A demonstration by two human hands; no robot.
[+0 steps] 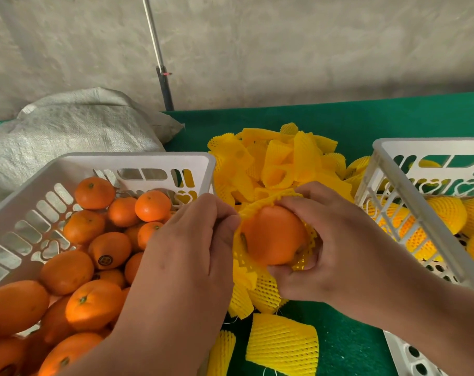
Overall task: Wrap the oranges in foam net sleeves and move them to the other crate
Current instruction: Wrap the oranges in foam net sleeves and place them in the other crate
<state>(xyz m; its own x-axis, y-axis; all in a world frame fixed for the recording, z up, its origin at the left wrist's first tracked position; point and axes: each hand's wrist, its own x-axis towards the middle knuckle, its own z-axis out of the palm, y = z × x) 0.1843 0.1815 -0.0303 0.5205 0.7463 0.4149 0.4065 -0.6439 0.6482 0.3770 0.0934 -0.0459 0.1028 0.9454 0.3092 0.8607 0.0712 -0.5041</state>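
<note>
Stage in hand, as judged: sleeve partly on, fruit not yet transferred.

- Orange [273, 234]: held above the middle of the bench, between the two crates, over the loose sleeve pile [281, 161]. Smooth, round, glossy skin; near face bare.
- Foam net sleeve [307, 240]: yellow, soft open mesh, stretched round the far and lower sides of the orange only.
- Right hand [336, 240]: fingers curled round orange and sleeve together.
- Left hand [192, 240]: fingertips pinching the sleeve rim at the fruit's left side.
- Left crate [138, 161]: white perforated plastic, near the left edge, holding bare oranges.
- Right crate [409, 196]: same type, near the right edge, holding sleeved fruit.
- Bench [338, 118]: green felt-like cover; woven grey sack [76, 131] at the far left corner.

Risks from here:
- Tearing of mesh, if pulled hard over the widest part.
- Rim snapping back off the fruit, if released before passing the widest part.
- Slip of smooth fruit out of the open end during transfer, if left half covered.
</note>
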